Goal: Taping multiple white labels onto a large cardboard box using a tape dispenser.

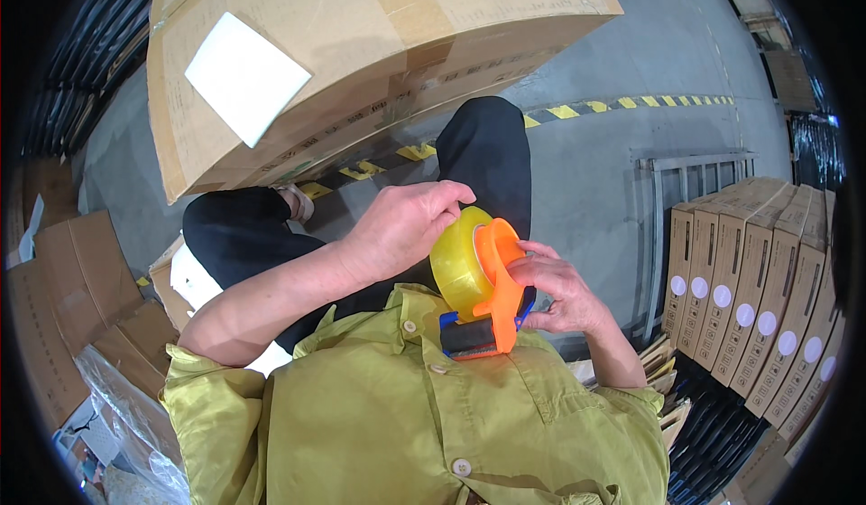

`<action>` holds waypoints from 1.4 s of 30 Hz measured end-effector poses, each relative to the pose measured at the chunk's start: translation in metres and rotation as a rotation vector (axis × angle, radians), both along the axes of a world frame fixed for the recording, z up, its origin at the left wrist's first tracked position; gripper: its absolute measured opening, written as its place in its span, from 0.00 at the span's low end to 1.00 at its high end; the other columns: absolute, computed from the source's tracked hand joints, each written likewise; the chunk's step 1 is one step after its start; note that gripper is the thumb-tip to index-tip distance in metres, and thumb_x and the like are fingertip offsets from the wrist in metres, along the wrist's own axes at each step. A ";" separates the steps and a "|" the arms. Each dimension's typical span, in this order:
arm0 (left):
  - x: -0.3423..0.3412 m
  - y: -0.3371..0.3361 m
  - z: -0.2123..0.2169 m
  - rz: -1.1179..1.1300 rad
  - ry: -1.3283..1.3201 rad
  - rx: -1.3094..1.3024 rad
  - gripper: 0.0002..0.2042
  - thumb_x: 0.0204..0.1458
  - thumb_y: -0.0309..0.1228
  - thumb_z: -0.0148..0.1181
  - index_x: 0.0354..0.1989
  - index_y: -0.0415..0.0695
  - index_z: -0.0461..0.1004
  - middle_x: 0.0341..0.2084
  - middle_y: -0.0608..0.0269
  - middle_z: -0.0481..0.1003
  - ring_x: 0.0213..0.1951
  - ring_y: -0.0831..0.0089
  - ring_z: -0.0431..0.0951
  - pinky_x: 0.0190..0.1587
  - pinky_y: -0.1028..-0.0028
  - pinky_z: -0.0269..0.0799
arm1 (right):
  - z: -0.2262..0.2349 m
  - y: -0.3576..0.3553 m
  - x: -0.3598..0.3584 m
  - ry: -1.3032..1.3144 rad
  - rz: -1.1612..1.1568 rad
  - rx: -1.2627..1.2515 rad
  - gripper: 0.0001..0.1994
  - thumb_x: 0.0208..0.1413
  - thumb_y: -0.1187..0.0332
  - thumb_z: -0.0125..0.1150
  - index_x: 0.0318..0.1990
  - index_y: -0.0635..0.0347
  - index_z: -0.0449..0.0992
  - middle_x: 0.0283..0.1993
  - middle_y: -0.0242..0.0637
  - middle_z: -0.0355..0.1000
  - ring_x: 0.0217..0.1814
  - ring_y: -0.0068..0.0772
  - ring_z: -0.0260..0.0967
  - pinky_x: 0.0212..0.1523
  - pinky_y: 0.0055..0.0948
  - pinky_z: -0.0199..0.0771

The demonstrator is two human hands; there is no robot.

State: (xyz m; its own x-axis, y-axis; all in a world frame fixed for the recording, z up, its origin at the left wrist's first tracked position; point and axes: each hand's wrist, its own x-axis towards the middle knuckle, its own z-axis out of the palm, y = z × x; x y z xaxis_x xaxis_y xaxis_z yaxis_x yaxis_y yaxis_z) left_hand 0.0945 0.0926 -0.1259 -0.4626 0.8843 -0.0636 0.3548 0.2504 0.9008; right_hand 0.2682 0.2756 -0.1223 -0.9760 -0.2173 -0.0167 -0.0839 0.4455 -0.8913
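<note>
The right grip [568, 292] held an orange tape cutter [503, 287] and the left grip [402, 226] pinched its yellow tape roll [457, 266], with a big box [347, 31] far left.

The tape roll [458, 270] is glossy, translucent plastic, its dispenser [502, 293] smooth plastic. The large box [356, 54] is matt cardboard, the shirt [352, 415] creased cloth; the barred frame [695, 159], partly hidden, is probably metal.

Brown cartons [756, 275] with pale round stickers stand at right; clear plastic [129, 406] lies lower left.
</note>
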 end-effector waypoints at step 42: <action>-0.025 -0.019 0.014 -0.230 -0.165 -0.152 0.05 0.47 0.27 0.52 0.28 0.38 0.67 0.27 0.56 0.69 0.35 0.58 0.70 0.37 0.67 0.65 | -0.009 0.000 -0.004 0.019 0.024 -0.061 0.24 0.37 0.54 0.65 0.36 0.65 0.70 0.35 0.42 0.70 0.41 0.42 0.68 0.55 0.47 0.56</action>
